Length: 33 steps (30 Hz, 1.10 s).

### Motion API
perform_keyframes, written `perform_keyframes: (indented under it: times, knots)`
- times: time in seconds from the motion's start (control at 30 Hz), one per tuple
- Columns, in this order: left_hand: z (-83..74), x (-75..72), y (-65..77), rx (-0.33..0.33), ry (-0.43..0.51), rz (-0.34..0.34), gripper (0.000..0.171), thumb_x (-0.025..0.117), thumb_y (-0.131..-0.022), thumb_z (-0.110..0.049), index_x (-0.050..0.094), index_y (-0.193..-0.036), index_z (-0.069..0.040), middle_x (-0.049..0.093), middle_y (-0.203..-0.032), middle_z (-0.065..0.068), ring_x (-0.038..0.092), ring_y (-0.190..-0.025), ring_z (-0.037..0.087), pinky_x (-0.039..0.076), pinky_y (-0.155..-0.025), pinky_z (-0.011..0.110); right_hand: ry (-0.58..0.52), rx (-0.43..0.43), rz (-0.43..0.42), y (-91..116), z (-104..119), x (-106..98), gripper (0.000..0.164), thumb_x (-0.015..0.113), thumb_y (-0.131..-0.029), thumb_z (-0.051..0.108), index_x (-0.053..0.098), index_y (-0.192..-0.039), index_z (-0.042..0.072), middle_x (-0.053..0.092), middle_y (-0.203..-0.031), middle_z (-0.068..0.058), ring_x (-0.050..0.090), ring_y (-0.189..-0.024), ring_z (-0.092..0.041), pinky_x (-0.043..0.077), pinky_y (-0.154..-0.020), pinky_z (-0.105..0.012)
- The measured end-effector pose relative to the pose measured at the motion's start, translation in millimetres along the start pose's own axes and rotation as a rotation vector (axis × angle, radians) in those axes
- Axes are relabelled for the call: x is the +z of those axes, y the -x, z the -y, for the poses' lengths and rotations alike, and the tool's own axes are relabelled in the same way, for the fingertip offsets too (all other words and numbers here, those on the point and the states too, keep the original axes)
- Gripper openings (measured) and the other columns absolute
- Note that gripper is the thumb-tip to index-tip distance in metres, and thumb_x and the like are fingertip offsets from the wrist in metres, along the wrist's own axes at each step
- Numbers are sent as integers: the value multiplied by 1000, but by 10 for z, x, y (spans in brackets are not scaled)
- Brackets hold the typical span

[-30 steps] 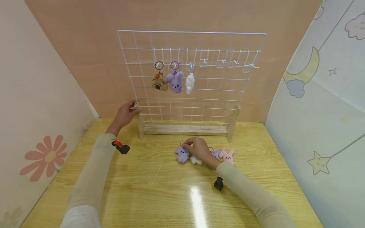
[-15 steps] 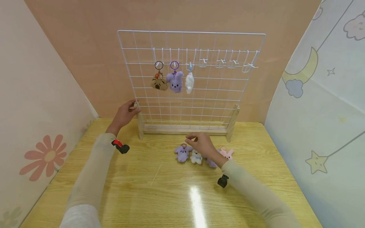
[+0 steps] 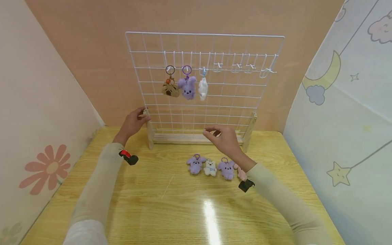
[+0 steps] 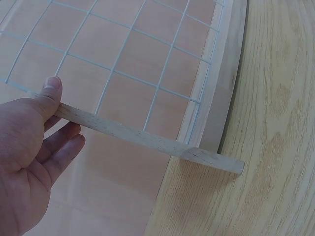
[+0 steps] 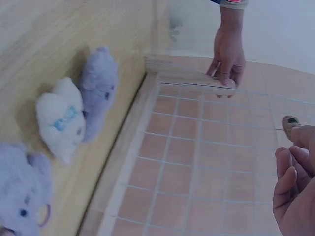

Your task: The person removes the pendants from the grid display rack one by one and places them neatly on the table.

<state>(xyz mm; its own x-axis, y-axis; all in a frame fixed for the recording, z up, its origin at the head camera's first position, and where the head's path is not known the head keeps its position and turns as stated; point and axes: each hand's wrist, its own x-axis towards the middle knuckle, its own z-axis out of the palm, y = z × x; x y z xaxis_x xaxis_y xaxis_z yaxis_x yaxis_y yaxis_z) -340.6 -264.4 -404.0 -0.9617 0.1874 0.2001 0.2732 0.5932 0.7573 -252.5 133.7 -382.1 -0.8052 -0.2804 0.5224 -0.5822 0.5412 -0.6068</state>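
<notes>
My left hand (image 3: 132, 123) grips the upper end of the left wooden post (image 3: 150, 136) of a white wire grid rack. In the left wrist view the thumb lies on one side of the post and fingers on the other. My right hand (image 3: 226, 140) hovers in front of the rack's lower part, fingers loosely curled with nothing between them. Below it on the table lie plush keychains in a row: a purple one (image 3: 195, 166), a white bear (image 3: 210, 168), another purple one (image 3: 227, 170) and a pink one (image 3: 241, 174), partly covered by the right forearm.
A brown plush keychain (image 3: 170, 90), a purple one (image 3: 188, 89) and a white one (image 3: 202, 90) hang from hooks on the rack's left half. Several bare hooks (image 3: 237, 67) sit to their right. Patterned walls (image 3: 343, 112) flank the wooden table (image 3: 147, 204).
My right hand has let go of the left purple keychain's ring and risen up and to the right, uncovering the white bear and second purple keychain. The left hand stays on the post.
</notes>
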Motion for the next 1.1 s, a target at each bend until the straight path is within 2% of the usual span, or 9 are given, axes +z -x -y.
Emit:
perform_keyframes:
  times: [0.17,0.33,0.67,0.9,1.1]
  knots:
    - [-2,-8,-6,-3,-2,1,61,56,-108,-25,33,-158,0,45,-152,27,51,-135,46,47,-105,60,23,-21,-47,-124,146,-176,24,75,-96,30,80,-111,12,79,-98,-2,69,-71,-14,43,-44,-24]
    - [-4,-10,-4,4,-2,-2,59,57,-107,-21,34,-157,1,46,-151,28,52,-134,47,47,-105,60,28,-34,-107,-269,282,-332,24,75,-96,31,80,-110,11,79,-97,-2,69,-71,-13,37,-42,-21]
    - [-9,-6,-5,6,-1,2,62,57,-107,-27,33,-158,0,45,-152,27,52,-134,47,47,-105,60,3,-104,-243,-614,539,-537,26,78,-94,26,79,-108,4,79,-99,-8,69,-67,-18,39,-46,-15]
    - [-15,-9,10,11,-8,3,63,57,-107,-30,34,-157,0,45,-152,27,52,-134,47,47,-105,60,22,-63,-297,-832,641,-573,30,78,-93,31,79,-110,5,78,-100,-7,67,-67,-16,43,-51,-17]
    - [-2,-1,3,19,-8,-4,59,57,-107,-25,36,-156,0,47,-151,27,53,-133,47,48,-104,60,20,-36,-332,-996,656,-548,33,79,-92,33,79,-112,6,78,-103,-7,68,-68,-15,47,-56,-16]
